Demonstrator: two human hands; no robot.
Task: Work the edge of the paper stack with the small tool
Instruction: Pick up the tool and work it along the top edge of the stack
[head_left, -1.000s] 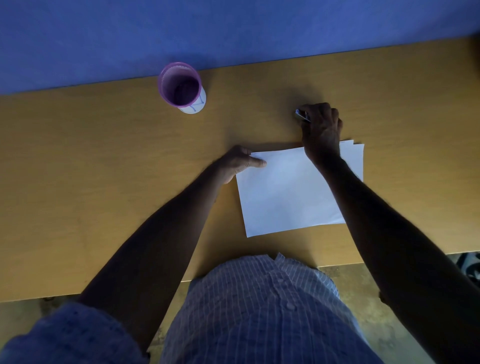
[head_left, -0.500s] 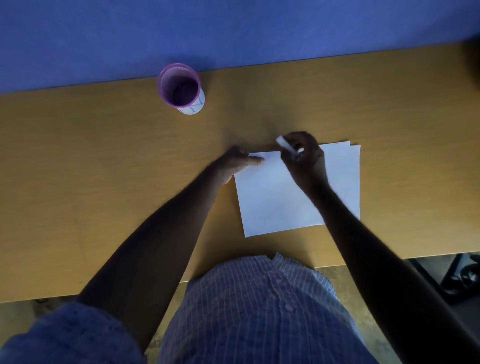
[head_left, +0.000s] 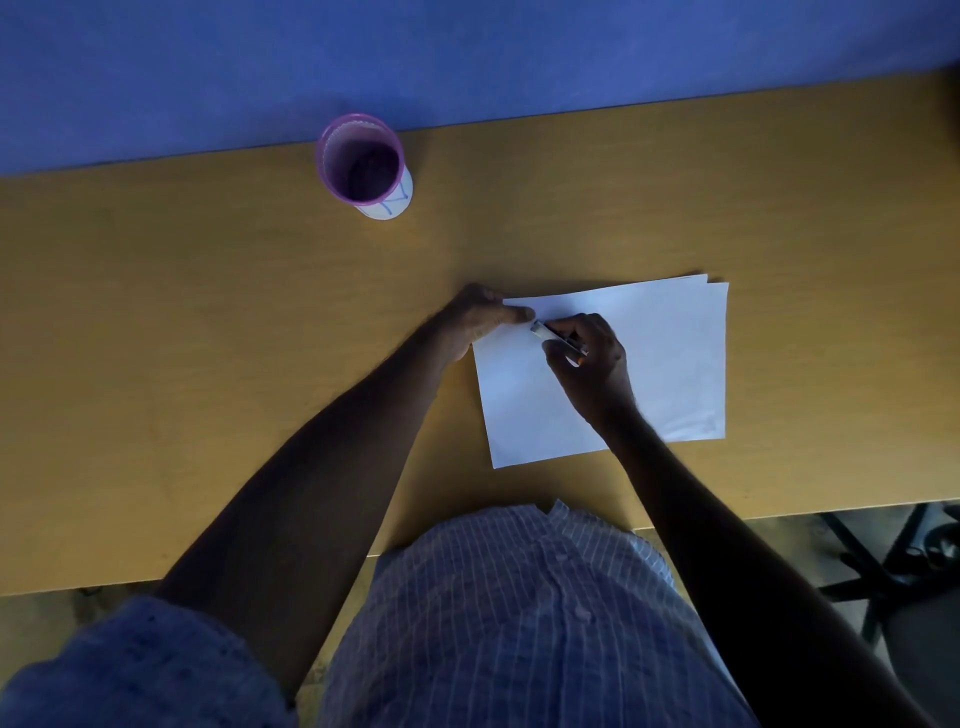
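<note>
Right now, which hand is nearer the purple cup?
Left. The left hand rests at the paper stack's far-left corner, below the purple cup; the right hand is farther right.

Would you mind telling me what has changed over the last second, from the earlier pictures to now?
The right hand, gripping the small tool throughout, came from beyond the far edge of the paper stack back over the sheets and leftward, so the tool's tip now sits near the far-left corner by the left hand. The left hand stayed pressing that corner; the stack and the purple cup kept their places.
</note>
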